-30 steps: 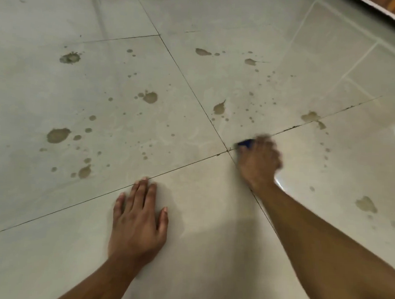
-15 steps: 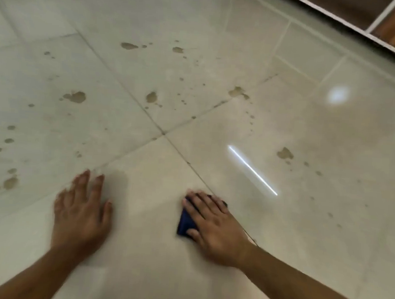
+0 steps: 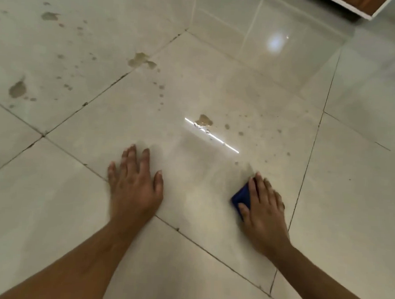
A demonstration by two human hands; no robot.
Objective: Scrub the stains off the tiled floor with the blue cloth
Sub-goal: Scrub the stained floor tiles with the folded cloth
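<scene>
Straight right-hand fingers [image 3: 256,190] press the cloth [image 3: 241,198] flat on the floor [image 3: 49,209]; left hand [image 3: 135,187] rests spread, near stains [image 3: 203,120].

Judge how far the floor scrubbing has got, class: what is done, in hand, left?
Done: the tile patch by the left hand looks stain-free. In hand: the right hand presses the blue cloth down. Left: the stain ahead and more blotches far left.

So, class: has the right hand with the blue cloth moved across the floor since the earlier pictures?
Yes. The right hand, pressing the blue cloth, has left the four-tile grout crossing and moved rightward, now lying below-right of the brown stain.
</scene>
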